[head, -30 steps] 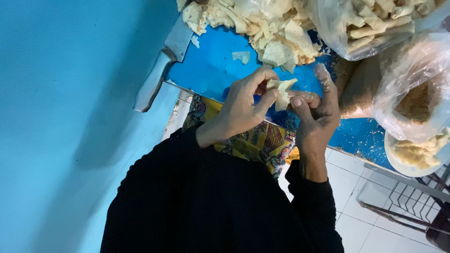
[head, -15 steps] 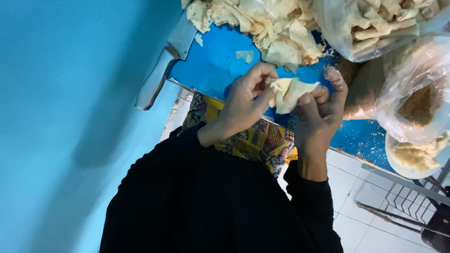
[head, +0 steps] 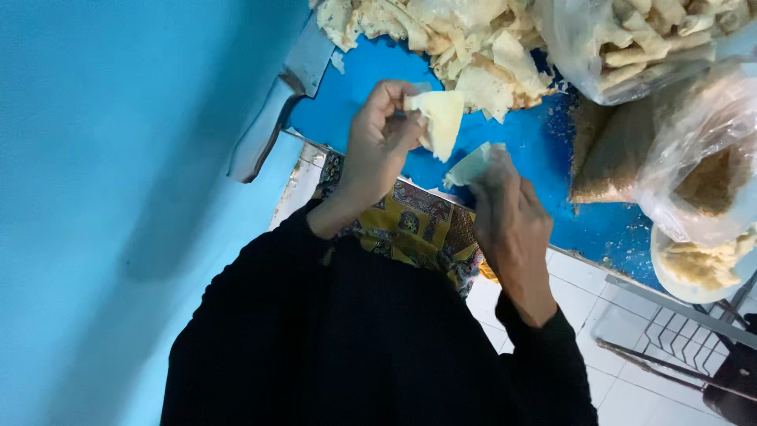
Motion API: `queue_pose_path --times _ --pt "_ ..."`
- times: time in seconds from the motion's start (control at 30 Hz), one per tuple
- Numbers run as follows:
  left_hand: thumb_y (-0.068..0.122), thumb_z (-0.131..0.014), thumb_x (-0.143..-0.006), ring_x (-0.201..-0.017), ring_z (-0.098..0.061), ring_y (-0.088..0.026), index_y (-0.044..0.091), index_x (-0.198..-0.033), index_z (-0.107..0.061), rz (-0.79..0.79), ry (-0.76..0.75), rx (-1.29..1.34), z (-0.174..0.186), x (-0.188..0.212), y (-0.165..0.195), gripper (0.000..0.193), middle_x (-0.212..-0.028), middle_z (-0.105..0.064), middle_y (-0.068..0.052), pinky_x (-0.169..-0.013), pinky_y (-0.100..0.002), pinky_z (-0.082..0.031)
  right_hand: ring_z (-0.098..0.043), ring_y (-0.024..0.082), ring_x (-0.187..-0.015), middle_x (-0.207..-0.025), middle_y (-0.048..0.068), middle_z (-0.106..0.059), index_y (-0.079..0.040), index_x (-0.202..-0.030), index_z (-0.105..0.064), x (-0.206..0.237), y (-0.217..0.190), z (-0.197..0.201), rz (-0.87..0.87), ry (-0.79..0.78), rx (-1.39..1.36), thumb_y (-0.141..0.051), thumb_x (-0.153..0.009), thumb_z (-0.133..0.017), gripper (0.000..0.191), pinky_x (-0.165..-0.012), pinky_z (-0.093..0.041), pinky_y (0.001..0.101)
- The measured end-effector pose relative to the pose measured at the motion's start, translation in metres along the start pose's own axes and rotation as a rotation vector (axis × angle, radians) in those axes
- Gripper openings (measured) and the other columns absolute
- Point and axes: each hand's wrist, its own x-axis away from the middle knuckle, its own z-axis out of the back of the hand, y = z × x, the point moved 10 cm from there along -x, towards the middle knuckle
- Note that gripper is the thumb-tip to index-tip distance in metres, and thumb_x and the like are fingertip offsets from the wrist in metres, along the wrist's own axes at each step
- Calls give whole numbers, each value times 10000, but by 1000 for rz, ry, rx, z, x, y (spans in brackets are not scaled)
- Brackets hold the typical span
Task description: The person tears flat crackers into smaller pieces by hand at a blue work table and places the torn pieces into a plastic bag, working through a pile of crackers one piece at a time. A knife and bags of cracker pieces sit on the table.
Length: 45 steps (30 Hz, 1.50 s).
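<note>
- The left hand (head: 378,146) now pinches 1 pale, thin triangular sheet of dough (head: 439,118) between thumb and fingertips, lifted above the bright blue tabletop (head: 371,87).
- The right hand (head: 509,217) closes its fingers narrowly on a 2nd pale piece of the same dough (head: 471,164), lower and just to the right of the 1st.
- Half a second ago both hands met on 1 folded piece; now they stand apart with a gap between them (so the sheet looks to have been peeled or split in 2, which I judge to be the separating step just done).
- Both pieces hang in the air, clear of the tabletop, nearer than the heap of cream-coloured dough scraps (head: 457,43) at the far edge.
- To the right lie a clear plastic bag of pale rolled pieces (head: 631,43), a brown mound of crumbs (head: 611,146), a 2nd clear bag with brownish filling (head: 702,173) and a white bowl of pale filling (head: 702,268).
- The blue surface is dusted with crumbs on its right part; a grey metal bracket (head: 272,118) stands at its left corner against a plain blue wall (head: 102,197).
- Below, a patterned yellow cloth (head: 410,229) covers the lap, over white floor tiles (head: 583,284), with a wire rack (head: 678,335) at the lower right.
</note>
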Motion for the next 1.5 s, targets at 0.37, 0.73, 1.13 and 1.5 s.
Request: queue_pose_path --times 0.37,0.73,1.13,1.5 --pt "8 -646 -1085 -921 -637 -72 24 -1264 -560 -14 -83 -30 -43 16 -15 199 -1019 -638 -46 -793 -240 -548 -698 225 -1096 -1222 117 -651 -50 -1578 -340 -14 32 -22 -262 110 -672 122 -1000 -716 710 -952 -613 337" --pt "85 -537 -1140 -830 -641 -180 58 -1402 -483 -115 14 -781 29 -8 33 269 -1111 -643 -129 -714 -339 -521 -670 196 -1030 -1143 126 -686 -2 -1503 -431 -18 87 19 -369 241 -1204 163 -1080 -648 503 -923 -549 297" --pt "129 -668 -1042 -1297 -494 -258 141 -1246 -656 -716 -189 -1147 -39 46 57 204 -1299 -584 -34 -1083 -496 -359 -708 180 -1135 -1247 140 -734 -37 -1498 -433 -27 17 7 -100 86 -458 146 -1129 -606 446 -1033 -569 294" --pt "77 -691 -978 -1168 -592 -231 130 -1245 -680 -637 -469 -1218 -69 53 10 272 -1213 -629 -44 -1064 -461 -371 -604 252 -1100 -1291 202 -621 73 -1467 -588 111 148 155 -526 180 140 119 -952 -631 520 -968 -486 372"
